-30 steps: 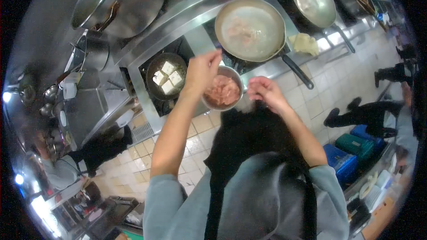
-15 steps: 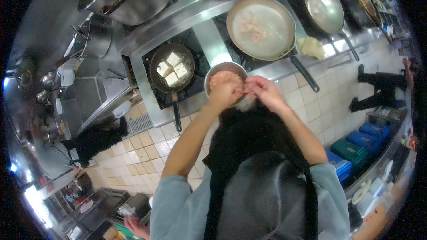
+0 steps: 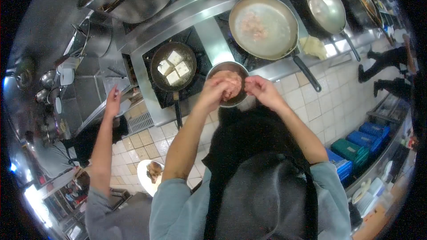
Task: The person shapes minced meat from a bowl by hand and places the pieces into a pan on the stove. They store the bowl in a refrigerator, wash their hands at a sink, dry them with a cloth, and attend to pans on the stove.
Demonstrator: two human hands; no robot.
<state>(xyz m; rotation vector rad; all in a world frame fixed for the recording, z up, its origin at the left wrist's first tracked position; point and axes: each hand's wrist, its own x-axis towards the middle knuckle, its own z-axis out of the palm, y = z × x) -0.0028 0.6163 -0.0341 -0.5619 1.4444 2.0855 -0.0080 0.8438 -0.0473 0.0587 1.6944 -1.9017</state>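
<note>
A round metal bowl (image 3: pixel 239 103) sits at the front edge of the stove, between two pans. My left hand (image 3: pixel 215 91) is closed on a clump of pink raw minced meat (image 3: pixel 232 83) in or just over the bowl; its underside is hidden. At the bowl's right rim, my right hand (image 3: pixel 263 92) has its fingertips pinched together, and whatever they hold is too small to make out. Behind the bowl to the right is a large frying pan (image 3: pixel 280 40) with small pinkish pieces (image 3: pixel 254 27) in it. On the left, white tofu blocks (image 3: pixel 175 57) lie in a dark frying pan (image 3: pixel 189 73).
The pans' handles stick out over the front edge. A cloth (image 3: pixel 313 47) lies right of the large pan, near another pan (image 3: pixel 327 9). On my left, a co-worker's arm (image 3: pixel 103 151) reaches forward, beside a plate of food (image 3: pixel 144 180). Blue and green crates (image 3: pixel 351 151) stand to the right.
My hands have drawn apart; the left now holds a clump of meat and the right is at the rim. A co-worker's arm and a plate have come into view on the left.
</note>
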